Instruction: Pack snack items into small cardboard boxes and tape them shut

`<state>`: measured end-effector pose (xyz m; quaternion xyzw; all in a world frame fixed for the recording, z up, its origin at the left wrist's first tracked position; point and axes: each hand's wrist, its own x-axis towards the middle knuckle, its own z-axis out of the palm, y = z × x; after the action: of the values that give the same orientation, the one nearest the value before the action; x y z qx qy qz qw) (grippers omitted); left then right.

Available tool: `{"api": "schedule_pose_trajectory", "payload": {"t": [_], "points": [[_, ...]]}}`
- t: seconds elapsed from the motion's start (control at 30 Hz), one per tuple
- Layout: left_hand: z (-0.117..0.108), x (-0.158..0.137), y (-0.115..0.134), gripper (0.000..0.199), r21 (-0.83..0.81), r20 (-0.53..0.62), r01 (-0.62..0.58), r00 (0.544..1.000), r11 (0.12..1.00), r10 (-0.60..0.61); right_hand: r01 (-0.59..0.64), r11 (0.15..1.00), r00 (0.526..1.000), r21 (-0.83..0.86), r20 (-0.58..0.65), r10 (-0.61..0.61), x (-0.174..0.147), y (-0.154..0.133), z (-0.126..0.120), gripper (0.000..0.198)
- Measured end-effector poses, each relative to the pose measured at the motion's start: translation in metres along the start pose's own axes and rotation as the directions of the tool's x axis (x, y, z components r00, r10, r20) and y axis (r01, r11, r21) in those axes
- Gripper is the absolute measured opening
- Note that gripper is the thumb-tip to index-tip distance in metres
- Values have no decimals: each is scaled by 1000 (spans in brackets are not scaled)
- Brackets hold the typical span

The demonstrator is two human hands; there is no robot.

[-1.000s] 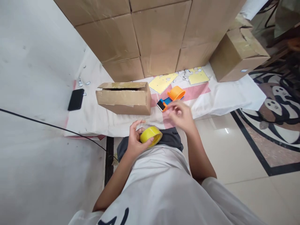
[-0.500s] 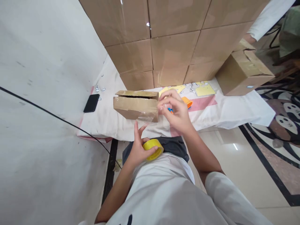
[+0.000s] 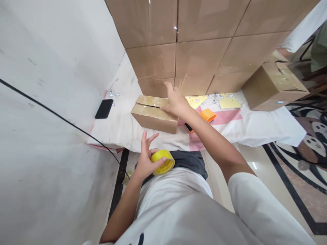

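Left grip (image 3: 147,164) is clamped on yellow tape roll (image 3: 160,156), carton (image 3: 153,117) at its twelve o'clock on white cloth (image 3: 120,136), long axis roughly nine-to-three, right grip (image 3: 176,102) nearer, fingers apart at carton's top.

Bench (image 3: 122,136) under white-and-pink cloth (image 3: 273,126).
On it: cardboard box (image 3: 154,117), stacked cartons (image 3: 203,56), black phone (image 3: 104,109), tape dispenser (image 3: 207,115), yellow sheets (image 3: 230,102), scraps (image 3: 110,93).
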<state>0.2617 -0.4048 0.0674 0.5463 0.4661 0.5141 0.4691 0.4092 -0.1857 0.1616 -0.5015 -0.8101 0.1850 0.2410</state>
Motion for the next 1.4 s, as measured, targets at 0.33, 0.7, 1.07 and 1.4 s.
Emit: {"api": "schedule_pose_trajectory", "payload": {"t": [0.33,0.7,1.07,1.4], "points": [[-9,10,4,117,-61,-100,-149,985,987,142,90,989,943,120,-330,-46,1,19,-2,21],[-26,37,25,71,-442,-233,52,957,896,-171,-169,221,979,960,190,-79,-187,9,63,54],[-11,37,26,43,-537,-73,312,908,784,-412,-238,-147,971,960,237,-26,-179,-14,49,45],[19,7,31,77,67,-279,-79,956,995,94,-210,-387,932,898,304,198,-179,-9,57,39]]}}
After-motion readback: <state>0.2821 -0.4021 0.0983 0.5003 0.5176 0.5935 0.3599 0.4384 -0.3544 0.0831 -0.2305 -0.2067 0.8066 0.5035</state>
